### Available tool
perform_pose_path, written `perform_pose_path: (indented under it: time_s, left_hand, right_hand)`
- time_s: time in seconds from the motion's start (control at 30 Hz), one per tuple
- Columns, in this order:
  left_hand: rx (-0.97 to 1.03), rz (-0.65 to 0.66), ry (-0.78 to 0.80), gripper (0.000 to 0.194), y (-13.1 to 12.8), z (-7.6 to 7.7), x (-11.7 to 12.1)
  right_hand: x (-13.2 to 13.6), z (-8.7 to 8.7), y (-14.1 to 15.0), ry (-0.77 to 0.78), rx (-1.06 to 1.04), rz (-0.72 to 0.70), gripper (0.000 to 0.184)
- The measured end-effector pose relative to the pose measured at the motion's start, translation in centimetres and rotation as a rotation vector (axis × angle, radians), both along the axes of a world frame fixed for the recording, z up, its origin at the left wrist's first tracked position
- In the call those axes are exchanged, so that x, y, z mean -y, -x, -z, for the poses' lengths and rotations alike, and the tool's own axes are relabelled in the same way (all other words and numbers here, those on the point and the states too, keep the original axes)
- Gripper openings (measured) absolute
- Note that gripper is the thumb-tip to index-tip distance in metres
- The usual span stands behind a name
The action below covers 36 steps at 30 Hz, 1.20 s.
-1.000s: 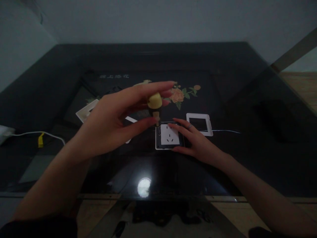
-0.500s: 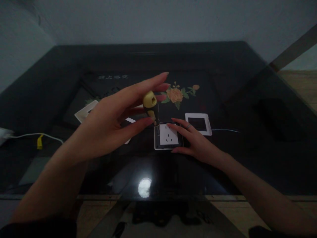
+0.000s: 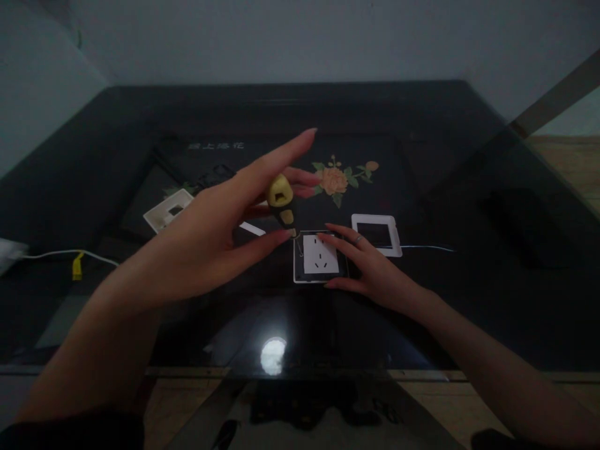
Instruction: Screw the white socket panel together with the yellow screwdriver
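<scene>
Head view: left hand (image 3: pixel 206 234) grips screwdriver (image 3: pixel 282 203), thumb against fingers, shaft slanting to socket panel's (image 3: pixel 312 259) left edge, apparently keeping tip seated. Right hand (image 3: pixel 372 265) spread, fingertips on panel, likely bracing it. Panel flat on glossy black tabletop (image 3: pixel 375 337), white frame (image 3: pixel 375 219) beside, printed rose (image 3: pixel 334 181) beyond. Pale wall (image 3: pixel 281 44) behind; room dim.

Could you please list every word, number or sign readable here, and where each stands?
"上" and "花": second and last of four pale characters on the dark tabletop; the other two are too blurred.
Yellow tag on the white cord: no legible writing.
Socket: no legible lettering.
</scene>
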<state>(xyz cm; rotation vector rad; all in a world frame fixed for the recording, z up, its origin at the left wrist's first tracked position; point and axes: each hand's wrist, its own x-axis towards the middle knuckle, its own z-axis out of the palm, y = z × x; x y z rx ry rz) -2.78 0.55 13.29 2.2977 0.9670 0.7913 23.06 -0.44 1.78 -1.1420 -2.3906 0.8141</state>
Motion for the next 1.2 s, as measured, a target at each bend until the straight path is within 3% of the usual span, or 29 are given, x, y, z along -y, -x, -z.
perform_pose_path:
  time_s: [0.07,0.23,0.4,0.47,0.73,1.03,1.2]
  left_hand:
    - [-0.018,-0.004,-0.039,0.065,0.2,-0.1,-0.1]
    - [-0.124,-0.188,-0.335,0.041,-0.2,0.4,-0.8]
    - [-0.2,-0.067,-0.217,0.07,0.6,-0.3,-0.4]
    - [-0.231,-0.027,-0.156,0.072,1.0,-0.6,-0.1]
    - [-0.202,-0.17,-0.415,0.046,0.0,0.7,-0.5]
    - [-0.266,-0.065,-0.247,0.052,1.1,-0.5,0.0]
    - [-0.29,-0.253,-0.472,0.033,1.0,0.5,-0.5]
  right_hand:
    - [0.0,0.0,0.0,0.001,0.001,-0.004,0.075]
    - [0.0,0.0,0.0,0.008,0.009,-0.004,0.075]
    - [0.0,0.0,0.0,-0.002,0.03,-0.009,0.074]
    - [0.1,0.0,0.0,-0.003,0.029,-0.009,0.073]
    - [0.1,0.0,-0.1,0.011,0.019,-0.006,0.074]
    - [0.2,-0.1,0.0,0.002,0.035,-0.012,0.075]
    - [0.2,-0.1,0.0,0.008,0.04,-0.011,0.074]
